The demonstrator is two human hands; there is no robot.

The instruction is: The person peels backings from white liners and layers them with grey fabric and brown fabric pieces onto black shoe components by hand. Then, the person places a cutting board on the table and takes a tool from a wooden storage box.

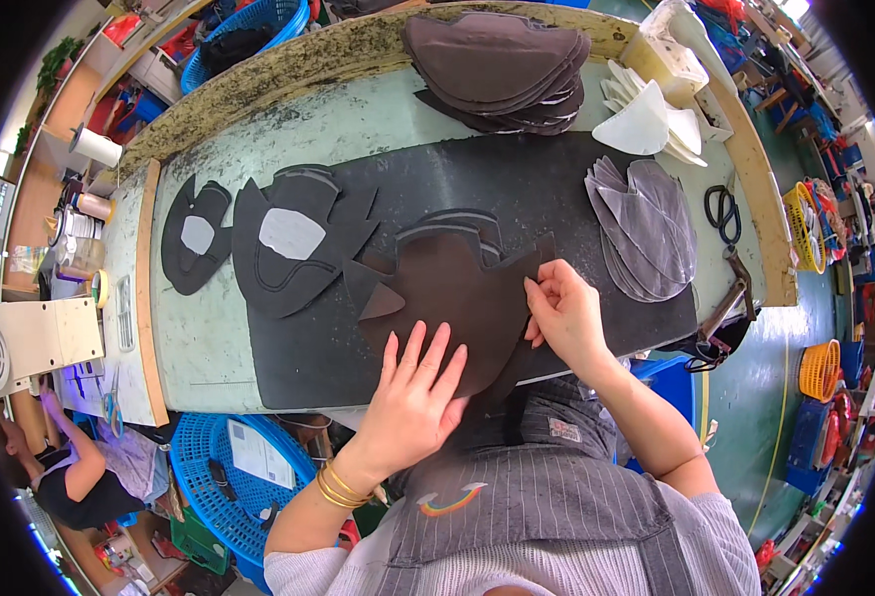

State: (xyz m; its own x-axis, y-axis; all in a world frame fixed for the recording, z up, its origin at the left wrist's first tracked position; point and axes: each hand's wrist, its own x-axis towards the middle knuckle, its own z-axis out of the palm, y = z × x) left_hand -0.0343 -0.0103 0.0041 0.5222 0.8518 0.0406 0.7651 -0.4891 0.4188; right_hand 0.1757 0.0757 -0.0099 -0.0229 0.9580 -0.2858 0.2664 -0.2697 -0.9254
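Right now the left hand (412, 397) is lying open, its fingers spreading flat over the lower part of the brown piece (447, 288), while the right hand's fingers are curling shut and pinching that piece by its right edge. Beneath, a black piece (363, 283) is peeking out past the fingertips, to their left and beyond; whether the pinch is also catching it, I cannot tell. For good work, the left fingers should be pressing evenly without dragging, and the right ones easing the edge along in small shifts, watching the outlines. Left of the fingers, a small brown triangle (383, 301) is showing at the margin and probably wants smoothing. The tabletop's (204, 343) front edge is running close under the left palm, so pulling nearer is risking an overhang. A black mat (298, 377) is extending left of the left fingers, offering room for sliding. Farther left, two black pieces (248, 238) with pale patches are limiting that sweep; right of the right fingers, a grey stack (641, 228) is sitting near, with scissors (723, 214) lying beyond. Farthest ahead of both hands, a dark brown stack (497, 60) is resting against the back rim (288, 74).
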